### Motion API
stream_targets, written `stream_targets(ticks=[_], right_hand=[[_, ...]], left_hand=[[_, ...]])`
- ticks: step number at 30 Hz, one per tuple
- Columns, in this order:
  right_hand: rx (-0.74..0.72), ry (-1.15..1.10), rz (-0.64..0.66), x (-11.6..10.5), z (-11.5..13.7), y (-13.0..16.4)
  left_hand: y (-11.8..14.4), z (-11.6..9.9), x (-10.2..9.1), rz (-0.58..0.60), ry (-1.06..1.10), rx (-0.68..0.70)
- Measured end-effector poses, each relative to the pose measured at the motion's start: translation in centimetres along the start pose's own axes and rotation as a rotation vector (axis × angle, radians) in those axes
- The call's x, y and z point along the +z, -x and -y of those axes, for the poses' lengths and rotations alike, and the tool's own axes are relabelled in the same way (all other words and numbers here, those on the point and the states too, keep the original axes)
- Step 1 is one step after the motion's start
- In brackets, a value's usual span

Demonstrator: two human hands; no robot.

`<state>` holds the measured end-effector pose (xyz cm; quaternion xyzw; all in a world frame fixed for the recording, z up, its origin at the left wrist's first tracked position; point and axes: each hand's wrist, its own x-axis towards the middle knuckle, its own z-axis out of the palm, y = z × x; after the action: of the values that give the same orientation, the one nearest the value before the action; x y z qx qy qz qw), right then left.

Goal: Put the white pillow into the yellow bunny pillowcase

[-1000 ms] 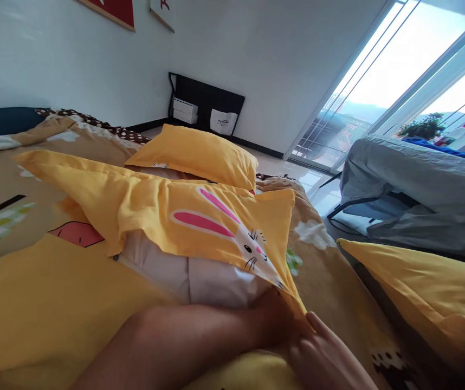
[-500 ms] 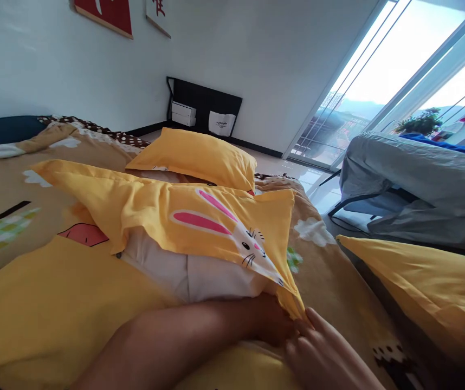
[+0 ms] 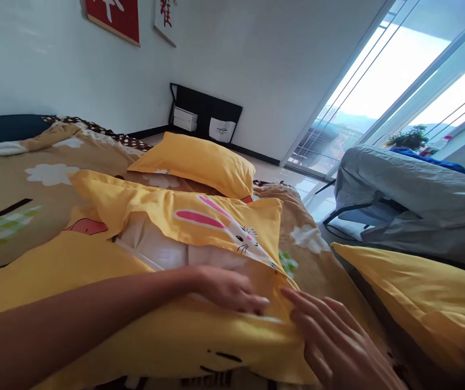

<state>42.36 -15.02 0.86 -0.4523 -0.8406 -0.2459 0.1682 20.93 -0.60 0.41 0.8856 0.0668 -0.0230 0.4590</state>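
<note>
A yellow pillowcase [image 3: 200,216] with a pink-eared rabbit print lies on the bed, partly pulled over a white pillow [image 3: 163,249] that shows through its open end. My left hand [image 3: 228,290] lies flat at the opening, fingers spread over the white pillow and the yellow edge. My right hand [image 3: 334,336] rests beside it on the pillowcase's near corner, fingers apart and pressing the cloth down. Neither hand is closed on anything that I can see.
Behind lies a second yellow pillow [image 3: 200,162]. A third yellow pillow [image 3: 419,287] sits at the right. The bed wears a tan cartoon-print cover [image 3: 21,184]. A grey covered chair [image 3: 411,200] stands by the glass balcony doors [image 3: 382,97].
My left hand came out from under the pillowcase flap and now lies on top. The flap has dropped lower over the white pillow. My right hand opened flat on the corner.
</note>
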Motion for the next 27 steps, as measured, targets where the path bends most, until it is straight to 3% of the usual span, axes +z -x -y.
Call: stream_targets(ticks=[1, 3, 4, 5, 6, 9, 13, 15, 17, 20, 22, 25, 26, 27], right_hand=[[0.111, -0.016, 0.018, 1.4, -0.9, 1.4], [0.495, -0.120, 0.122, 5.0, -2.5, 4.4], [0.741, -0.248, 0.165, 7.0, -3.0, 5.8], [0.930, -0.452, 0.293, 8.7, -3.4, 6.9], [1.075, -0.653, 0.337, 10.2, -3.6, 7.6], [1.307, -1.156, 0.385, 12.2, -3.0, 7.6], [1.317, -1.377, 0.429, 10.9, -1.5, 5.4], [1.302, -1.342, 0.472, 10.0, -1.4, 4.8], [1.296, -1.251, 0.511, 9.4, -1.7, 4.7], [1.282, -1.090, 0.523, 9.0, -2.3, 5.3], [1.262, -1.040, 0.549, 9.0, -2.2, 5.8], [1.244, -1.073, 0.533, 9.1, -1.6, 6.2], [1.255, -1.104, 0.497, 9.1, -1.4, 6.1], [1.274, -1.138, 0.452, 9.2, -1.2, 6.0]], left_hand=[[2.7, 0.0, -1.1, -0.016, 0.083, -0.189], [7.6, -0.1, -3.0, -0.085, 0.185, -0.343], [9.5, -0.3, -3.7, -0.143, 0.177, -0.369], [10.9, -0.6, -4.4, -0.198, 0.129, -0.351], [11.8, -1.0, -4.9, -0.266, 0.054, -0.330], [11.8, -2.0, -6.1, -0.506, -0.136, -0.250], [9.7, -1.2, -6.7, -0.788, -0.223, -0.234], [9.8, -0.3, -6.4, -0.820, -0.441, -0.283], [11.6, 0.5, -5.6, -0.835, -0.675, -0.317], [18.3, 1.8, -4.0, -1.056, -0.829, -0.433], [24.6, 3.4, -3.0, -1.299, -0.810, -0.753], [33.3, 7.3, -1.4, -1.321, -0.553, -1.323], [35.1, 8.6, -0.8, -1.235, -0.386, -1.444], [36.2, 9.8, -0.1, -1.137, -0.202, -1.465]])
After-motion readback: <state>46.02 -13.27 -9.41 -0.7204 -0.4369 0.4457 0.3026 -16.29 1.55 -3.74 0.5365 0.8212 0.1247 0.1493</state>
